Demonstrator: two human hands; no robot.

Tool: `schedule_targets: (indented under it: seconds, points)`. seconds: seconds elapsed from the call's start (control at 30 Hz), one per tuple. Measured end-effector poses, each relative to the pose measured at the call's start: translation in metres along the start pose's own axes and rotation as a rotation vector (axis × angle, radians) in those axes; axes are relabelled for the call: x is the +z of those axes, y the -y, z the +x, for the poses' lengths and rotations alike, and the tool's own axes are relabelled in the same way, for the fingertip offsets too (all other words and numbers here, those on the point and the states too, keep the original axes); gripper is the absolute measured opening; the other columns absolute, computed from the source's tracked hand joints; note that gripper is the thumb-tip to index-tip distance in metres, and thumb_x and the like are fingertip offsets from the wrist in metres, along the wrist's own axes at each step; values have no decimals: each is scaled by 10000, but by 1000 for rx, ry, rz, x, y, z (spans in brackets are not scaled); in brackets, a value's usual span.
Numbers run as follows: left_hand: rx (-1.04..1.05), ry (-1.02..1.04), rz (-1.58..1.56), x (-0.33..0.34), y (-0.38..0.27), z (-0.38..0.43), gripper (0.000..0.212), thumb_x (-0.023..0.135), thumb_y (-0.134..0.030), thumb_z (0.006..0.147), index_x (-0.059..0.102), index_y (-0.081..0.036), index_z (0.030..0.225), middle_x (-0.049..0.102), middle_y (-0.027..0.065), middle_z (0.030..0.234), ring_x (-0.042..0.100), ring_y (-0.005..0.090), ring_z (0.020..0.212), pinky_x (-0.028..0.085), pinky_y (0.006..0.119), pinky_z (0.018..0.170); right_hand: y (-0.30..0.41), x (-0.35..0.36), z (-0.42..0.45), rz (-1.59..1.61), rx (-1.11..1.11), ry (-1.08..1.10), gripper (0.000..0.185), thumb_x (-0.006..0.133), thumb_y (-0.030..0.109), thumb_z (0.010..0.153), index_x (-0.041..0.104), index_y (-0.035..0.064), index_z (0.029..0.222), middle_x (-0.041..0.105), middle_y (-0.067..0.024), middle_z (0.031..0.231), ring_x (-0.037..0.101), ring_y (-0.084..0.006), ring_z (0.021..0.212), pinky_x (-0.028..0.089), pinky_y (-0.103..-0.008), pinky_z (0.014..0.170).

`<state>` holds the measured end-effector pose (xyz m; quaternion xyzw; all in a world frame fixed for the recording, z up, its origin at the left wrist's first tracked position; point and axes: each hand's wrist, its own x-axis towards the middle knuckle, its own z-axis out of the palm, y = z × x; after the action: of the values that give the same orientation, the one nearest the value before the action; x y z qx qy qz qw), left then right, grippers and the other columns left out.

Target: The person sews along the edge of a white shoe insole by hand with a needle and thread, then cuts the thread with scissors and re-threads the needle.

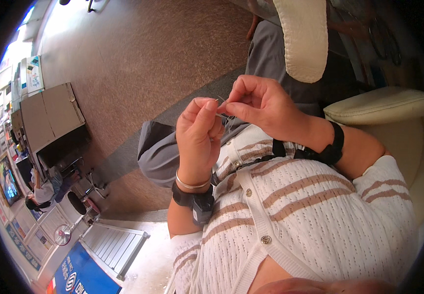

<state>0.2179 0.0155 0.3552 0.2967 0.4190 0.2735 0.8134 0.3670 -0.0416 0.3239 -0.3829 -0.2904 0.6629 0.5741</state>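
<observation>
My left hand (199,126) is raised over my lap, with thumb and forefinger pinched together and the other fingers curled. Thin pale strands (229,123) come from it and hang in loops between the two hands. Close on the right, my right hand (261,104) pinches a fine strand between thumb and forefinger. The fingertips of both hands nearly meet. A tiny tip shows above the left thumb; what it belongs to cannot be told. Each wrist wears a black strap, and the left one also a metal bangle (193,185).
A cream padded armrest (381,104) is at the right, and a cream stitched fabric piece (305,40) above my lap. Across the brown floor (142,47) stand a desk (52,115), a seated person (43,193), a fan (62,234) and a slatted metal rack (114,248).
</observation>
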Motion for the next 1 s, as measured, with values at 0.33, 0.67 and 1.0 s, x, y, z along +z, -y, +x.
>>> schedule_targets:
  seconds: [0.33,0.67,1.0]
  points:
    - [-9,-32,-14,4,2,1,127,501,-131,900,463,-83,789,282,-77,562,210,27,460,188,197,415,-2,0,0,13,24,1,76,572,62,849,503,31,853,573,-10,821,542,-37,774,450,-179,679]
    - [4,2,-77,0,4,1,83,531,-124,884,528,-42,872,441,-49,607,277,16,455,226,186,429,-1,0,1,11,11,1,68,571,64,850,512,31,854,586,-17,825,547,-41,774,454,-183,684]
    - [-6,-38,-22,4,3,1,110,497,-123,901,479,-77,803,288,-79,562,215,27,457,194,198,412,-3,0,1,-21,15,9,64,573,55,847,516,26,848,587,-20,817,548,-39,758,455,-177,673]
